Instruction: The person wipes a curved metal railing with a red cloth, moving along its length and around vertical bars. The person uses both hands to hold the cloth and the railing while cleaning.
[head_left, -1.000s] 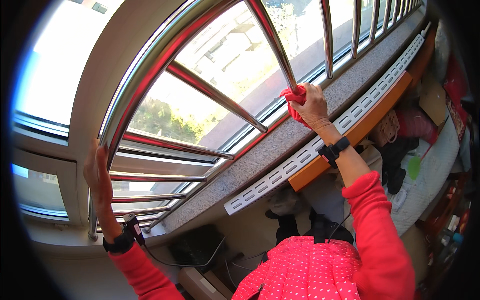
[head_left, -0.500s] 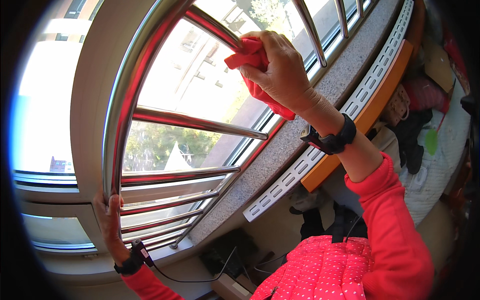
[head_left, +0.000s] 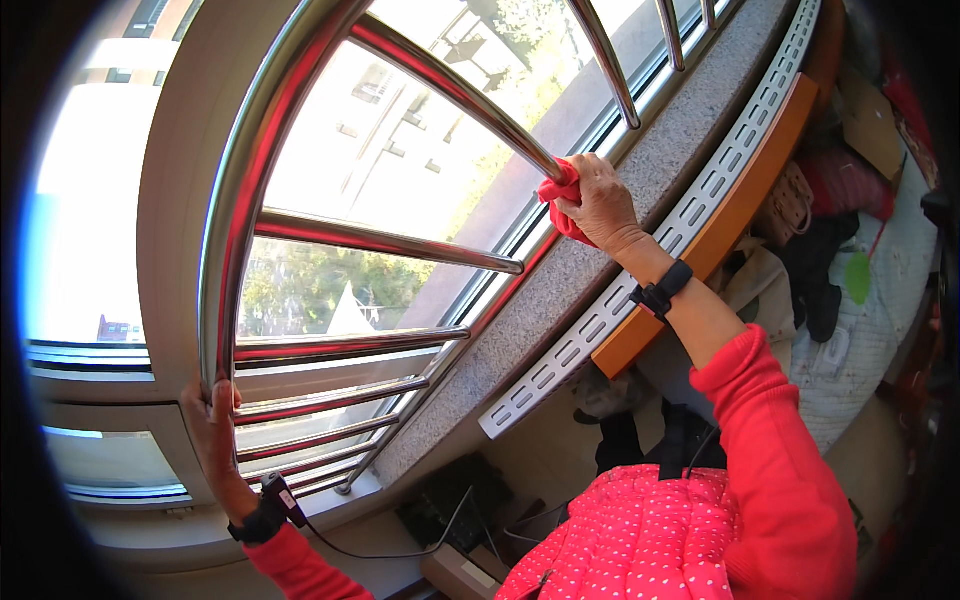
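Observation:
A shiny metal window guard (head_left: 222,220) with a thick top rail and several thinner bars stands in front of the window. My right hand (head_left: 600,205) is closed around a red cloth (head_left: 568,222), which wraps the lower end of one bar (head_left: 455,88) just above the sill. At the lower left, my left hand (head_left: 213,430) grips the thick rail, its thumb on the near side and its other fingers partly hidden behind. The neighbouring bar (head_left: 390,240) is untouched.
A speckled stone sill (head_left: 600,250) runs under the guard, edged by a white slotted grille (head_left: 640,290) and an orange wooden board (head_left: 700,262). A bed with a pale quilt (head_left: 850,385), a bag (head_left: 785,205) and clothes lies at right. A cable (head_left: 400,556) trails from my left wrist.
My right hand has slid down the bar with the red cloth, from its middle to its lower end near the sill. My left hand keeps its hold on the rail.

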